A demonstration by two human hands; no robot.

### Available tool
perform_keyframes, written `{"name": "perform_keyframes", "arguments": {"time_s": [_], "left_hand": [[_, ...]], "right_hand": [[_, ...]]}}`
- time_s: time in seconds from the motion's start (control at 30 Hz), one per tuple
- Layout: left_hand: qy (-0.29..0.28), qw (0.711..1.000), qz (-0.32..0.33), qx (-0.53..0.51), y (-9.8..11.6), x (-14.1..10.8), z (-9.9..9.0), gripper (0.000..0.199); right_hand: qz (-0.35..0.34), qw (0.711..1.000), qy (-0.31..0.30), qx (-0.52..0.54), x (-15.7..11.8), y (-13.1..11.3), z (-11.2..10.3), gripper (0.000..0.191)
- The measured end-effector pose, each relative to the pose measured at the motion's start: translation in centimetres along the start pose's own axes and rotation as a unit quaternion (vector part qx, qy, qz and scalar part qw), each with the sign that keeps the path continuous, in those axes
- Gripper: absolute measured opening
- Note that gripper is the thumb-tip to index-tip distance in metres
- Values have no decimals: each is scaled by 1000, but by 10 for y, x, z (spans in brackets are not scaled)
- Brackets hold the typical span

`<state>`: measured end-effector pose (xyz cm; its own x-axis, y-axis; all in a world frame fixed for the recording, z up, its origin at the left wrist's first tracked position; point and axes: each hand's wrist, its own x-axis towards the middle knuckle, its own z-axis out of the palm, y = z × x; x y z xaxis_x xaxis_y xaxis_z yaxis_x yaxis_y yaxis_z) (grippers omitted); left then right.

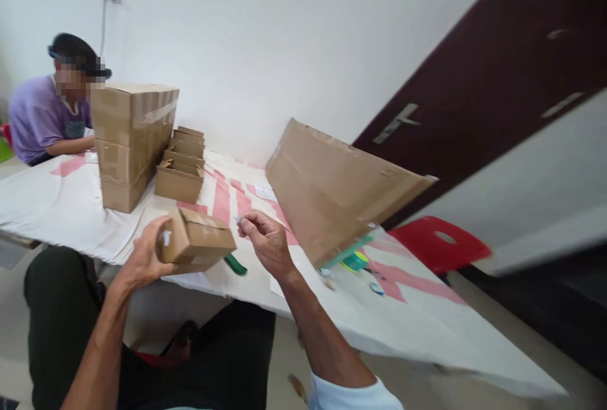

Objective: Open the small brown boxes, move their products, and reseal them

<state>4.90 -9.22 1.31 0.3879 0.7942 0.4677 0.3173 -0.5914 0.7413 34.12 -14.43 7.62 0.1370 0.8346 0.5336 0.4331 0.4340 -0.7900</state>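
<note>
My left hand [145, 255] grips one end of a small closed cardboard box [206, 239], its fingers and thumb wrapped around that end. The box is tilted above the near edge of the table, and a small pale patch shows on the end by my fingers. To the right of the box, my right hand [265, 239] pinches a small pale scrap [238, 219] between thumb and forefinger; its exact kind is too small to tell. Just below the box lies a green curved object [236, 264], partly hidden by it.
Tall stacked cartons [135, 144] and a row of small open boxes [180, 173] stand at the left. A large cardboard sheet [341, 188] leans at the right, near a green-yellow tape roll [355, 261] and a red chair [441, 242]. Across the table sits another person [42, 112].
</note>
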Motion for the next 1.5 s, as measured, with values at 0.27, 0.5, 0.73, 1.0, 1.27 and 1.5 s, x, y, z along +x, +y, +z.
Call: {"name": "perform_keyframes", "arguments": {"time_s": [0.27, 0.5, 0.73, 1.0, 1.27, 1.5], "left_hand": [[-2, 990, -120, -77, -49, 2, -19, 98], [49, 982, -155, -99, -41, 13, -17, 91], [50, 981, -173, -68, -50, 23, -18, 89], [66, 978, -186, -71, -43, 24, -18, 86], [64, 979, -177, -74, -48, 22, -17, 84], [70, 989, -132, 10, -51, 21, -18, 80]], "right_hand": [[129, 956, 177, -194, -73, 125, -123, 39], [157, 925, 188, -289, -133, 179, -161, 29], [157, 906, 123, -374, -145, 206, -156, 22], [150, 878, 62, -450, -140, 218, -148, 23], [142, 852, 21, -504, -139, 221, -147, 25], [141, 831, 2, -537, -133, 222, -142, 25]]}}
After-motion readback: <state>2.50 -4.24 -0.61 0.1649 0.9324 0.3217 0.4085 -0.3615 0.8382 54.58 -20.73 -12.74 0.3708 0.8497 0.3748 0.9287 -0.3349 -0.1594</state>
